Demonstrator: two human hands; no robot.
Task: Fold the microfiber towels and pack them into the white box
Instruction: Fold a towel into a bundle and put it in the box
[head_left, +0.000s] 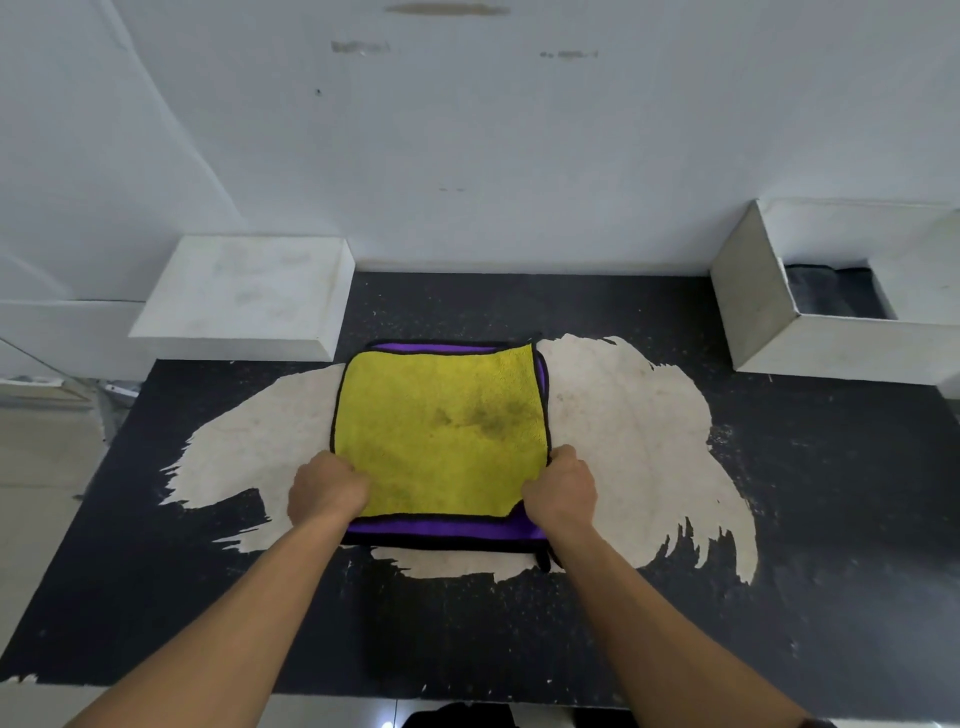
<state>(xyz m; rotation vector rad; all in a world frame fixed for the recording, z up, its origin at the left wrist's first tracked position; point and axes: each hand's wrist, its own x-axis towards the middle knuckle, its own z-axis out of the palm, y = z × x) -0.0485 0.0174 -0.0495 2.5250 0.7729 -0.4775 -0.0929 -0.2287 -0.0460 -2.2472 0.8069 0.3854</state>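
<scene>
A yellow and purple microfiber towel (441, 431) with black edging lies on the dark table, folded over so the yellow side faces up and purple strips show at its near and far edges. My left hand (327, 488) grips the towel's near left corner. My right hand (561, 491) grips its near right corner. An open white box (763, 312) stands at the back right, and inside it I see only its dark bottom. A white lid or second box (244, 296) rests top side up at the back left.
The dark table top (519, 623) has a large worn pale patch (634, 426) under and around the towel. A white wall rises right behind the table. The table's left edge drops to a tiled floor (41, 457).
</scene>
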